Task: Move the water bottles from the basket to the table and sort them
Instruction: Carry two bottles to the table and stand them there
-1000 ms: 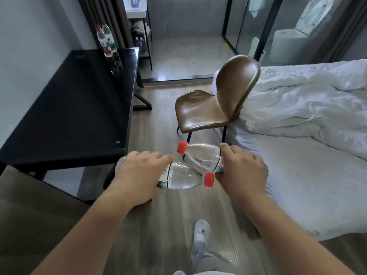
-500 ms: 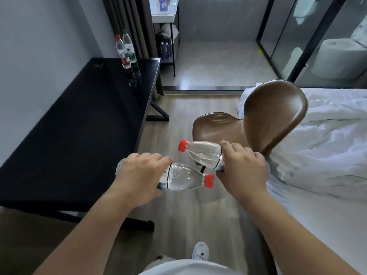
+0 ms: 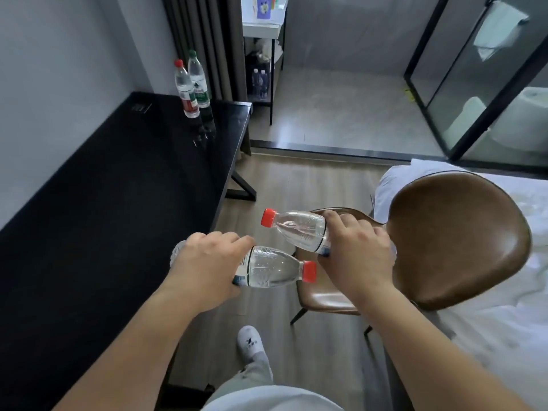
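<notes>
A brown moulded leather chair (image 3: pixel 456 238) stood on the grey-brown wooden plank floor (image 3: pixel 296 179), just beside a white-sheeted bed (image 3: pixel 504 336).

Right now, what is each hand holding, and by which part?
Left hand grips the nearer red-capped bottle around its lower body, cap pointing right. Right hand grips the farther red-capped bottle the same way, cap pointing left.

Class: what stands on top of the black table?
The table bears two upright bottles at its far end, side by side: a red-capped bottle and a green-capped bottle. The left hand and forearm cover part of its near edge; that patch cannot be seen.
</notes>
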Tool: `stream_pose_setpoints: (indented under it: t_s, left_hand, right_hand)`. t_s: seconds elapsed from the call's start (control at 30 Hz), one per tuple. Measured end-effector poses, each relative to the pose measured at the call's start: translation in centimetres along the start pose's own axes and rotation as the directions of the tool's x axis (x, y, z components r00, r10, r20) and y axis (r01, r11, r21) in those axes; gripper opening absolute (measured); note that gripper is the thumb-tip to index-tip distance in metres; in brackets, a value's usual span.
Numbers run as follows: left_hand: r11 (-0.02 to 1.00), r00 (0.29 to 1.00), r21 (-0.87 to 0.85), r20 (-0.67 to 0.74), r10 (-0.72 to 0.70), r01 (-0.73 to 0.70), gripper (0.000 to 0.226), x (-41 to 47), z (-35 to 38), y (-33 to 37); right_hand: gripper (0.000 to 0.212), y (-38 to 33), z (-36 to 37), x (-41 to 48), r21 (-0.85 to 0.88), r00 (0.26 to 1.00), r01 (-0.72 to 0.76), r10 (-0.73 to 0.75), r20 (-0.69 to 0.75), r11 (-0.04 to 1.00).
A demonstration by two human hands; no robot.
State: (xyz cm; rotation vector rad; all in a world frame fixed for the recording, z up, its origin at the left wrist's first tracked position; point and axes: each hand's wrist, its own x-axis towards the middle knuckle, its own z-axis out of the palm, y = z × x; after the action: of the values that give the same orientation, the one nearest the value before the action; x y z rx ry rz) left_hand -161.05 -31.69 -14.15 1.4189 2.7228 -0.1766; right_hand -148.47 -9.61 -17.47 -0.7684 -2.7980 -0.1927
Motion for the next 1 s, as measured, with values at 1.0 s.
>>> stream_pose_setpoints:
  t_s: [1.0]
  left_hand:
    - [0.772,0.777,-0.093,0.126,-0.617,0.628,0.059,24.6,-1.3,-25.0]
  right_hand:
    - [0.074,-19.4,11.2,47.2,0.249,0.779,0.605,-0.627,0.014,0.757]
